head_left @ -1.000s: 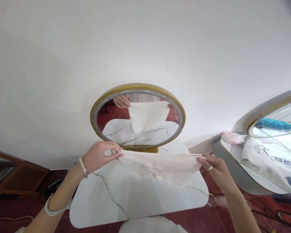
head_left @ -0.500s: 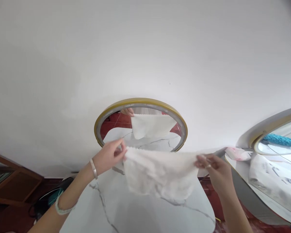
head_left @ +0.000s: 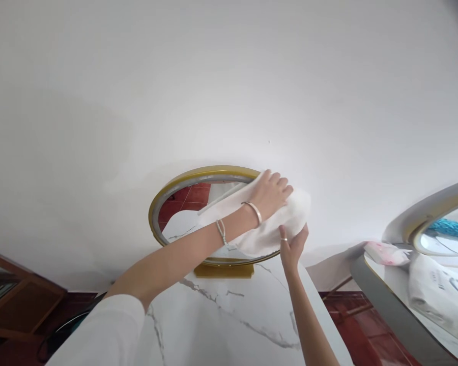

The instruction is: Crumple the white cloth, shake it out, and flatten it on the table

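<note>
A white cloth (head_left: 257, 239) lies over the right part of an oval mirror (head_left: 187, 203) with a gold rim, and hangs past its right edge. My left hand (head_left: 270, 193) reaches across and presses on the cloth near the mirror's upper right rim, its fingers curled on the fabric. Below it, my right hand (head_left: 293, 246) holds the cloth at the lower right rim, thumb in front; its other fingers are partly hidden.
The mirror's gold base (head_left: 224, 271) rests on a white marbled table (head_left: 213, 325). At the right, a second table (head_left: 381, 292) bears a pink and white packet (head_left: 387, 253), a white bag (head_left: 438, 290) and another mirror. A wooden cabinet (head_left: 21, 305) stands at the left.
Both hands have brought the cloth from in front of the mirror up onto its right side. My left hand has crossed to the right, and my right hand has moved inward to the rim.
</note>
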Demonstrator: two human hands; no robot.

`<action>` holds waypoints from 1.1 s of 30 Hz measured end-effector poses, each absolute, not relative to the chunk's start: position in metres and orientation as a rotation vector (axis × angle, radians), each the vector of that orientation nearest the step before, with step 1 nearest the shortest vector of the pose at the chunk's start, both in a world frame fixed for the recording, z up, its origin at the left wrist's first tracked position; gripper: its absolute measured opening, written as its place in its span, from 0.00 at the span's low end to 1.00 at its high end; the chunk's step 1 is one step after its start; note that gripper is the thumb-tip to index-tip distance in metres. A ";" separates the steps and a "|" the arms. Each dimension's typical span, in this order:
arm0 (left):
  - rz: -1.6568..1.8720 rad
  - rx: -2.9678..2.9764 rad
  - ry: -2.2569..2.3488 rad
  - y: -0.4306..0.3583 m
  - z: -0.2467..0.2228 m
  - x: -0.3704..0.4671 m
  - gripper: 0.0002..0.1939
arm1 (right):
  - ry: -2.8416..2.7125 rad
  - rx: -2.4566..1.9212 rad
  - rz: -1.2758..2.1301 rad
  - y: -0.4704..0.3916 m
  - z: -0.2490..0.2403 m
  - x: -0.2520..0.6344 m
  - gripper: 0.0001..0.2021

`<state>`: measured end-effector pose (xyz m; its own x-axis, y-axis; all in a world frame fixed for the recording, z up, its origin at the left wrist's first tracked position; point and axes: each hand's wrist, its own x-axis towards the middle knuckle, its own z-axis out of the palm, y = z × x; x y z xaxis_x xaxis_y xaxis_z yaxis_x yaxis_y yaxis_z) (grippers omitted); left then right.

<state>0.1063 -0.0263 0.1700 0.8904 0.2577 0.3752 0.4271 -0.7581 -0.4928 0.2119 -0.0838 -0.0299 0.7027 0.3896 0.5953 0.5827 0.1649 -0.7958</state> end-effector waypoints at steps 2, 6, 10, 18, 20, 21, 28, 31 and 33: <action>-0.295 -2.466 -0.466 -0.030 0.159 0.126 0.16 | -0.790 -1.492 -0.142 -0.083 -0.053 0.212 0.29; -0.127 -2.478 -0.360 -0.043 0.136 0.161 0.13 | -0.671 -1.507 -0.127 -0.085 -0.077 0.213 0.21; -0.150 -2.490 -0.278 -0.049 0.121 0.173 0.13 | -0.612 -1.537 -0.191 -0.085 -0.075 0.210 0.11; -0.372 -2.505 -0.286 -0.031 0.134 0.150 0.10 | -0.558 -1.457 -0.282 -0.061 -0.027 0.204 0.11; -0.452 -2.490 -0.325 -0.028 0.147 0.134 0.11 | -0.601 -1.430 -0.373 -0.058 -0.009 0.202 0.12; -0.493 -2.483 -0.354 -0.026 0.154 0.125 0.12 | -0.621 -1.430 -0.416 -0.057 0.000 0.201 0.12; -0.820 -2.376 -0.588 -0.002 0.181 0.043 0.21 | -0.947 -1.464 -0.831 -0.044 0.070 0.189 0.08; -0.945 -2.316 -0.686 0.009 0.178 0.005 0.24 | -1.130 -1.383 -1.030 -0.035 0.100 0.172 0.09; -1.030 -2.292 -0.782 0.016 0.172 -0.021 0.25 | -1.243 -1.332 -1.116 -0.028 0.118 0.158 0.09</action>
